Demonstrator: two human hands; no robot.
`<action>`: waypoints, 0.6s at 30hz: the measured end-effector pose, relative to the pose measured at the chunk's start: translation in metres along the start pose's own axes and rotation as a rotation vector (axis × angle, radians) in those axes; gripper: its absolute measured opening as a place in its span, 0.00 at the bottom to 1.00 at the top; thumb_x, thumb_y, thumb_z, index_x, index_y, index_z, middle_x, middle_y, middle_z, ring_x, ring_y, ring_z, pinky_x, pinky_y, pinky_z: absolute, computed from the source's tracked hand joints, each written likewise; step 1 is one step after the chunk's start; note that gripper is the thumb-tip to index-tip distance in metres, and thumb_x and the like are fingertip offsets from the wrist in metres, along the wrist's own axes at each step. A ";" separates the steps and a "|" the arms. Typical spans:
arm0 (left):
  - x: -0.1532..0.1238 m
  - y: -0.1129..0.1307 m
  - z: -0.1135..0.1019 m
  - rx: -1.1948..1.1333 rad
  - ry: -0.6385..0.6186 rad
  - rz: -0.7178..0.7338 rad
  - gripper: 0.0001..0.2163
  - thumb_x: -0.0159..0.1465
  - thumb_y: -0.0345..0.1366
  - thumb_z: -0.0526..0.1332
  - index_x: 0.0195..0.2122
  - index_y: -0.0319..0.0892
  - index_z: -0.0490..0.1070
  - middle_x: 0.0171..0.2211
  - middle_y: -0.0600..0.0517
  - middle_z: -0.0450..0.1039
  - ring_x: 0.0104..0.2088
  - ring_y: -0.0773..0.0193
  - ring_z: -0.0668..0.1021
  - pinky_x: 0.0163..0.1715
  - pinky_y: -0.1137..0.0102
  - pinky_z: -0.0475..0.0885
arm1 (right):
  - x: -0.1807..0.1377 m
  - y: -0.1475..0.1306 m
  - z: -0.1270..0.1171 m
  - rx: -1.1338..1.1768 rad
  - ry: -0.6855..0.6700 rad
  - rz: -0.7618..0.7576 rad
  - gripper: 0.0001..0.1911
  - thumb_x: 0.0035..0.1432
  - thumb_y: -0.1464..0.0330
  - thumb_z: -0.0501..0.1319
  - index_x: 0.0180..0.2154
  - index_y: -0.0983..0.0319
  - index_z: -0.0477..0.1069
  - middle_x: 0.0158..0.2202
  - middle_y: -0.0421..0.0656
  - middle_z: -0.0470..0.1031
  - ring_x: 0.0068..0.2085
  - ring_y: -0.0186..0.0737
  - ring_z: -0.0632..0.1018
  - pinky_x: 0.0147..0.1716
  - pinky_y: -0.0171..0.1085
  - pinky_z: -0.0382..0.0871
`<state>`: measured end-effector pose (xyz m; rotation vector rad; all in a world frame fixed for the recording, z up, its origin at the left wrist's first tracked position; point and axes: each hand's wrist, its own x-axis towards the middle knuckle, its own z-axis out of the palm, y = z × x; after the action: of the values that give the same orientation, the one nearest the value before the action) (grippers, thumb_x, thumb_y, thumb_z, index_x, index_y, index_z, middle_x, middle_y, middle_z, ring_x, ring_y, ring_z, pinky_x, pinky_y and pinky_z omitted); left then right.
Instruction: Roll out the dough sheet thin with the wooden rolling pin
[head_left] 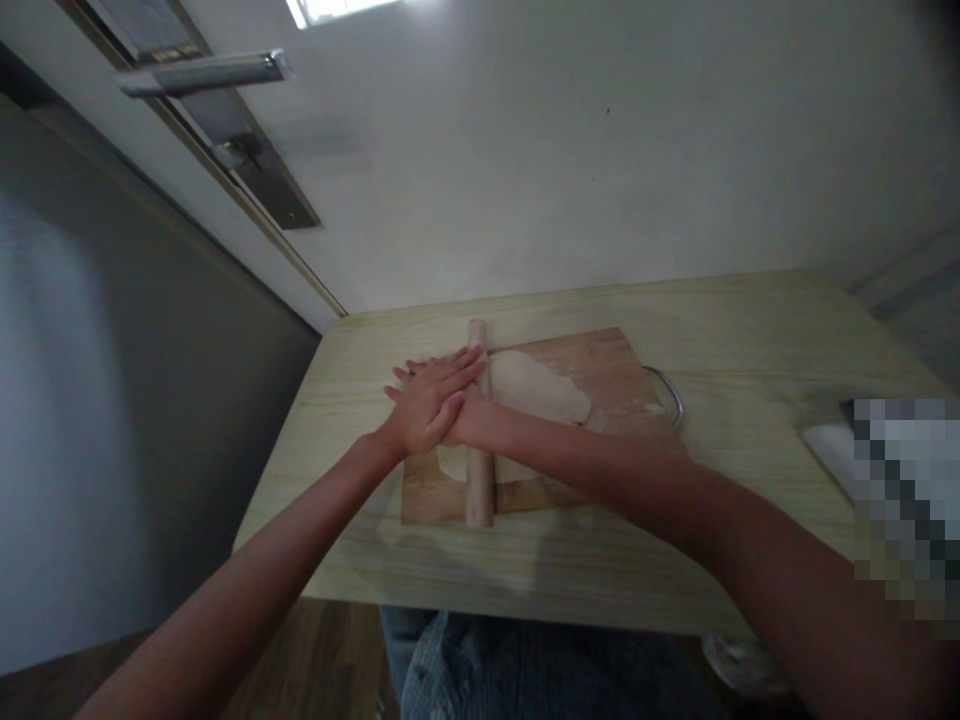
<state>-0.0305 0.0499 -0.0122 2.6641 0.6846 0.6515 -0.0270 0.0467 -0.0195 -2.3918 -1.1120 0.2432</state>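
Observation:
A wooden rolling pin (pixel 480 490) lies across a flat sheet of pale dough (pixel 536 388) on a wooden cutting board (pixel 585 347). My right hand (pixel 470 418) rests flat over the middle of the pin, its spread fingertips showing to the left. On top of it lies my left hand (pixel 429 402), open, with its fingers stretched toward the pin. The crossed hands cover the pin's middle and part of the dough. Dough shows on both sides of the pin, and my right forearm hides some of it.
The board with its metal handle (pixel 667 392) rests on a light wooden table (pixel 750 330). Behind the table stands a pale door (pixel 525 180) with a lever handle (pixel 206 72). A partly pixelated object (pixel 907 480) sits at the right edge.

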 end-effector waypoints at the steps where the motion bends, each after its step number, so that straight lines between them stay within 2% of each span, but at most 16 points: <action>1: 0.001 0.001 0.000 0.000 0.001 -0.001 0.24 0.63 0.40 0.37 0.55 0.37 0.57 0.58 0.44 0.54 0.58 0.57 0.56 0.55 0.53 0.52 | 0.000 0.001 -0.001 -0.001 0.009 -0.003 0.24 0.52 0.76 0.45 0.46 0.54 0.66 0.47 0.45 0.70 0.54 0.44 0.62 0.47 0.49 0.56; 5: 0.004 0.002 0.002 -0.006 0.005 0.000 0.24 0.63 0.40 0.37 0.55 0.37 0.57 0.58 0.44 0.54 0.59 0.56 0.55 0.55 0.53 0.51 | 0.007 0.006 -0.002 -0.017 0.048 0.005 0.23 0.52 0.75 0.45 0.47 0.57 0.67 0.48 0.47 0.69 0.53 0.43 0.63 0.49 0.49 0.54; 8: 0.008 0.004 0.005 -0.006 0.000 0.007 0.24 0.63 0.41 0.37 0.55 0.37 0.58 0.57 0.44 0.55 0.59 0.55 0.54 0.55 0.52 0.50 | 0.015 0.010 0.001 -0.037 0.083 0.028 0.24 0.53 0.75 0.41 0.47 0.60 0.66 0.48 0.46 0.69 0.53 0.39 0.63 0.50 0.47 0.52; 11: 0.014 0.007 0.007 -0.014 0.004 0.023 0.24 0.63 0.41 0.38 0.54 0.36 0.58 0.56 0.43 0.57 0.59 0.55 0.55 0.55 0.52 0.51 | 0.019 0.012 0.005 -0.123 0.226 0.084 0.28 0.52 0.76 0.36 0.45 0.60 0.69 0.48 0.42 0.68 0.54 0.34 0.62 0.49 0.41 0.54; 14: 0.020 0.010 0.008 -0.028 0.013 0.050 0.24 0.63 0.42 0.38 0.54 0.36 0.59 0.55 0.43 0.59 0.58 0.55 0.57 0.54 0.53 0.53 | 0.020 0.011 0.007 -0.252 0.412 0.131 0.28 0.51 0.77 0.37 0.41 0.60 0.71 0.49 0.40 0.66 0.55 0.32 0.60 0.49 0.37 0.54; 18: 0.025 0.013 0.008 -0.033 0.007 0.052 0.24 0.62 0.44 0.38 0.53 0.39 0.60 0.54 0.45 0.61 0.57 0.54 0.58 0.54 0.52 0.54 | 0.022 0.011 -0.003 -0.421 0.504 0.186 0.27 0.49 0.78 0.39 0.40 0.60 0.72 0.50 0.40 0.66 0.57 0.33 0.56 0.51 0.37 0.51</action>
<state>-0.0022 0.0508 -0.0051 2.6586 0.6025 0.6804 -0.0040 0.0567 -0.0216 -2.6981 -0.7560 -0.5618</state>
